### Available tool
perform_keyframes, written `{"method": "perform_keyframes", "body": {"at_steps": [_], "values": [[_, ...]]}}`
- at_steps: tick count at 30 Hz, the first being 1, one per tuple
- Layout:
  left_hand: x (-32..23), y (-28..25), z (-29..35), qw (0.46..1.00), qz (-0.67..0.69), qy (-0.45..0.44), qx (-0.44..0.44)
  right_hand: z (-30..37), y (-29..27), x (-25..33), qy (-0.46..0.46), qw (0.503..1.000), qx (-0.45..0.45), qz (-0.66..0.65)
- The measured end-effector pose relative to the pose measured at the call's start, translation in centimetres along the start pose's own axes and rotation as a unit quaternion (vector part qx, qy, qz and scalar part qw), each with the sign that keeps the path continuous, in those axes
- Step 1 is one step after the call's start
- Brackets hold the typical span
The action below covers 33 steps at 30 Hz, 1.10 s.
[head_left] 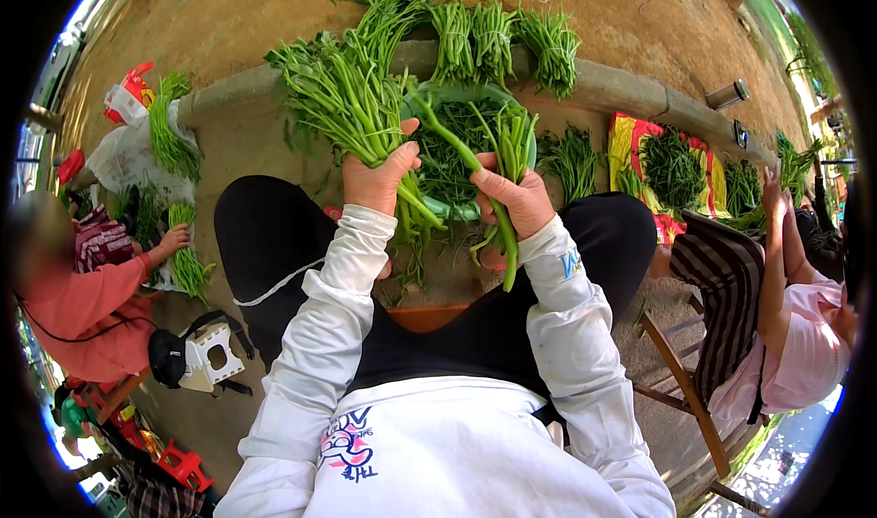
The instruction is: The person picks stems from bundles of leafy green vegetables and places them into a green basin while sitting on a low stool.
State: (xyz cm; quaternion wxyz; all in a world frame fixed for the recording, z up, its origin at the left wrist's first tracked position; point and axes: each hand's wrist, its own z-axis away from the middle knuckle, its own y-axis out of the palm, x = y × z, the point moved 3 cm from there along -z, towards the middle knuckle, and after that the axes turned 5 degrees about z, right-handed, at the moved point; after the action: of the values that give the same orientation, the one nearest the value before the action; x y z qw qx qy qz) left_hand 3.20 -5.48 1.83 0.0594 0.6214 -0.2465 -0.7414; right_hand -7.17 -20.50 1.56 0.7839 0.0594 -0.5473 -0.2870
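Observation:
My left hand point(377, 178) is closed around a thick bunch of green leafy stems point(343, 98), likely water spinach, with leaves fanned up and left and cut ends pointing down. In my right hand point(518, 196) is a smaller set of stems point(504, 244); one thick stalk slants up-left toward the left bunch. Both hands are over a pale green basin point(461, 211) between my knees, heaped with loose dark greens point(454, 134). Fingertips of both hands are partly hidden by the stems.
Bundled greens point(493, 43) lean along a concrete kerb point(630, 89) ahead. To the right lie a yellow-red sack point(624, 143) with greens, a tumbler point(727, 94) and a seated person point(786, 335). Another person point(100, 308) at left touches a bundle; a white step stool point(212, 358) stands nearby.

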Motion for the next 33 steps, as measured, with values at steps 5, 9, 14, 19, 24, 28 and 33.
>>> {"method": "perform_keyframes", "body": {"at_steps": [5,9,14,19,24,28,33], "values": [[1.2,-0.4,-0.4,0.99,-0.108,0.084,-0.043,0.1,0.2,-0.6,0.01,0.998,0.052,0.016],[2.5,-1.0,-0.1,0.962,-0.203,0.161,-0.089,0.3,0.5,-0.2,0.006,0.999,0.052,-0.007],[2.9,-1.1,0.1,0.961,-0.209,0.163,-0.083,0.1,0.6,-0.6,0.005,0.996,0.09,0.016],[2.5,-1.2,0.0,0.966,-0.214,0.136,-0.053,0.2,0.7,-0.7,0.004,0.996,0.089,0.03],[1.8,-0.8,-0.3,0.999,-0.018,0.039,0.007,0.6,0.6,-0.4,0.031,0.997,0.066,-0.013],[1.8,-2.5,-1.6,0.994,0.049,0.024,-0.097,0.8,0.7,-0.2,0.045,0.995,0.071,-0.062],[1.6,-3.1,-2.7,0.995,0.06,-0.023,-0.074,0.6,-1.8,0.4,0.033,0.982,0.058,-0.177]]}}
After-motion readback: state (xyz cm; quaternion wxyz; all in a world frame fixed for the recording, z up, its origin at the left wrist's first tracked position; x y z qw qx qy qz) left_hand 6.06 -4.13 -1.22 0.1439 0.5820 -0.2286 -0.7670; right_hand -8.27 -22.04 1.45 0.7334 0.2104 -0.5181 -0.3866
